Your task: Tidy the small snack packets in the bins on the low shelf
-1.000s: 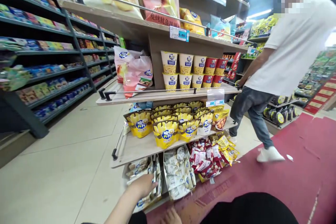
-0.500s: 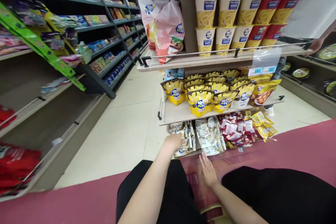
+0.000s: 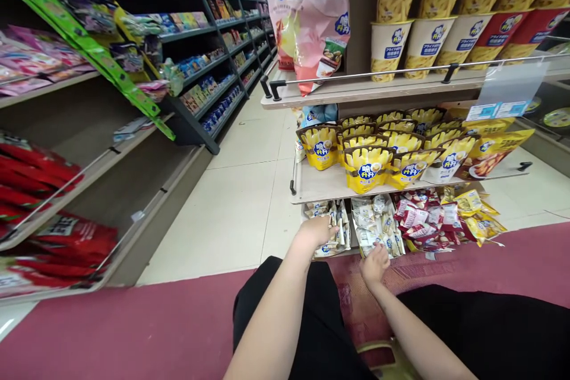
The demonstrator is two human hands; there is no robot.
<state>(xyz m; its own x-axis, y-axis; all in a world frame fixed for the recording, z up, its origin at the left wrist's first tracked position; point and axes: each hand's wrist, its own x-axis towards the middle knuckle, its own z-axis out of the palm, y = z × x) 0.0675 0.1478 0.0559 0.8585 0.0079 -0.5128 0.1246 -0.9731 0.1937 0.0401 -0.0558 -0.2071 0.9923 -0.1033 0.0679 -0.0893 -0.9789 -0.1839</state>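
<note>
Left hand (image 3: 317, 233), at cream packets (image 3: 344, 221); right hand (image 3: 374, 262), at white packets (image 3: 366, 219). Both lots plentiful; fingers part-curled, hold unclear.

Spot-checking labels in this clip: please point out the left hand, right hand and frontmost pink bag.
Left hand (image 3: 317, 231): head view, back of the hand.
Right hand (image 3: 374, 264): head view, middle of the hand.
Frontmost pink bag (image 3: 317, 29): head view, front face.

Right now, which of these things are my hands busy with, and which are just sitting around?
Apparently in use:
- small packets in the leftmost box, by your left hand
- white packets in the next box, by your right hand

Just around:
- yellow pouches
- stacked cups
- pink bags
- maroon packets
</note>
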